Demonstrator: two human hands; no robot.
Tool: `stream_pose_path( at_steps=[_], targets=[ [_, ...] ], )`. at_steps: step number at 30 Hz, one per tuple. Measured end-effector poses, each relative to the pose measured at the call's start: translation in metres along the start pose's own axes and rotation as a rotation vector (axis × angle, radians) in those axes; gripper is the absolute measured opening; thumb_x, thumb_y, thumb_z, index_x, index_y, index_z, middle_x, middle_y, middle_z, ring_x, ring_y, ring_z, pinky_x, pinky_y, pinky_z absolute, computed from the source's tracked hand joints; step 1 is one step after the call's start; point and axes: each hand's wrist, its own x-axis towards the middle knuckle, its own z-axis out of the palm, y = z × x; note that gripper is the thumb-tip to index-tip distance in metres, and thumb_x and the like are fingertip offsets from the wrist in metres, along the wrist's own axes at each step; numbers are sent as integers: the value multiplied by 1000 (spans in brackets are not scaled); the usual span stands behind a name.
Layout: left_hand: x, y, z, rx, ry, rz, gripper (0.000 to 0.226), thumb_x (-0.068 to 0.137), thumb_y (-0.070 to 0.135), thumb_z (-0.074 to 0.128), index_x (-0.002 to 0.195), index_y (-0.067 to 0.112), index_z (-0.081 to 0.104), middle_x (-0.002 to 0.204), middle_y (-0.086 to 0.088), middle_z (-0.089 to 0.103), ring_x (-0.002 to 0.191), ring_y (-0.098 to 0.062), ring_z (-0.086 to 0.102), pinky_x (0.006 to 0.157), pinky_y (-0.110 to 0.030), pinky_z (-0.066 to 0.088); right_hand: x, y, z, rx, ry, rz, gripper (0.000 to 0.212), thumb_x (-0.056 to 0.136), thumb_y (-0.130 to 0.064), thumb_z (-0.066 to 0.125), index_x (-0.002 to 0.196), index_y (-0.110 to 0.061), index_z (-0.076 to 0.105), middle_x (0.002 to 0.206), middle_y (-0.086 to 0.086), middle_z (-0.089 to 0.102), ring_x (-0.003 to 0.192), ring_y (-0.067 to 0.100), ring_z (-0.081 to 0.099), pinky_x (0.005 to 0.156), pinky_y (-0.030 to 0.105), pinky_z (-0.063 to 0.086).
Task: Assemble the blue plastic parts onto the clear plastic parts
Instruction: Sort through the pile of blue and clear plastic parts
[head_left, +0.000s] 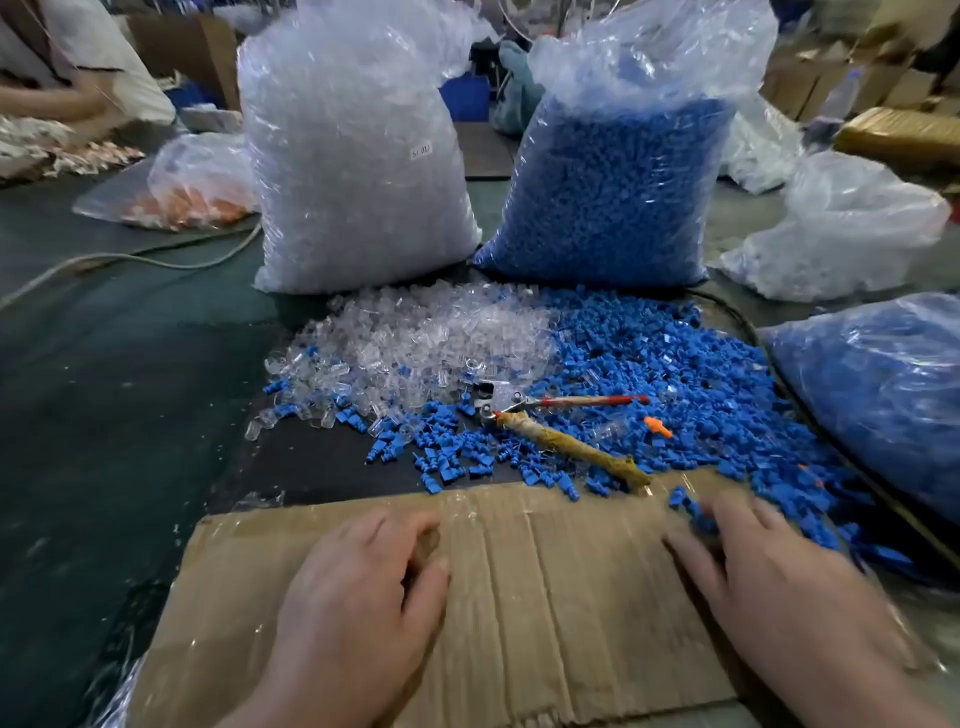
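Blue plastic parts (675, 374) lie heaped right of centre, clear plastic parts (415, 338) heaped just left of them; no joined pair can be made out, so assembly looks barely begun. At the bottom, both hands rest on a cardboard sheet (561, 597). The left hand (363, 587) has its fingers curled under; whether it holds anything cannot be told. The right hand (753, 571), blurred, stretches nearly straight fingers to loose blue pieces at the sheet's upper right edge.
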Motion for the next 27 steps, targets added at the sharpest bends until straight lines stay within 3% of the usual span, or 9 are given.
stream_pose_path(
  at_steps=[4, 6, 12, 16, 19, 21, 23, 25, 27],
  targets=[
    [5, 6, -4, 49, -48, 3, 28, 79, 39, 79, 104, 32, 73, 79, 19, 59, 78, -8, 64, 72, -25, 51, 35, -12, 1, 7, 37, -105, 50, 87, -66, 24, 102, -27, 51, 86, -9, 52, 57, 19, 57, 42, 30, 30],
    [8, 4, -2, 67, -120, -44, 32, 87, 53, 63, 117, 40, 64, 90, 22, 55, 91, -2, 58, 82, -19, 43, 44, -18, 2, 76, -8, -186, 54, 87, -66, 24, 107, -27, 55, 94, -9, 51, 65, 18, 59, 50, 33, 44],
    [19, -8, -17, -24, -252, -123, 31, 91, 61, 50, 117, 45, 54, 92, 28, 55, 89, 4, 55, 80, -17, 48, 10, 2, -13, 291, 155, 81, 50, 83, -69, 45, 108, -27, 59, 99, -11, 44, 79, 21, 56, 63, 35, 47],
    [35, -29, -23, -9, -6, -202, 38, 87, 46, 62, 122, 32, 62, 110, 17, 57, 100, -6, 52, 88, -34, 48, -29, 12, -16, 174, 80, 161, 66, 76, -77, 51, 105, -19, 68, 113, 11, 61, 103, 39, 59, 88, 51, 48],
    [62, -47, -22, 18, 46, -315, 60, 86, 44, 67, 138, 19, 51, 134, -4, 55, 120, -23, 50, 102, -48, 45, -27, -14, -25, 110, -347, -9, 86, 79, -87, 26, 145, -31, 31, 156, 5, 20, 141, 28, 33, 112, 35, 27],
    [83, -58, -21, 16, 32, -385, 73, 89, 50, 65, 149, 16, 40, 150, -11, 44, 137, -30, 41, 112, -51, 38, -13, -32, -28, 195, -421, 34, 94, 76, -89, 32, 150, -39, 1, 158, -5, -12, 148, 19, 10, 117, 29, 18],
    [103, -65, -20, 7, -2, -438, 86, 89, 63, 55, 156, 16, 29, 162, -10, 29, 148, -30, 28, 119, -50, 30, -1, -53, -36, 170, -516, -132, 107, 60, -85, 63, 146, -28, 35, 158, 9, 18, 139, 28, 40, 106, 44, 42],
    [120, -69, -17, 37, -38, -404, 97, 83, 77, 39, 159, 18, 24, 167, -7, 20, 152, -28, 21, 121, -49, 26, 4, -64, -32, 145, -331, -221, 96, 23, -73, 87, 101, -19, 76, 113, 14, 69, 96, 32, 71, 67, 46, 59],
    [139, -72, -14, 108, -48, -313, 101, 78, 82, 27, 160, 23, 23, 168, -5, 16, 153, -27, 18, 122, -47, 23, 20, -78, -30, 139, -217, -253, 77, 26, -70, 87, 86, -24, 78, 97, 5, 74, 85, 28, 73, 61, 42, 58]
  ],
)
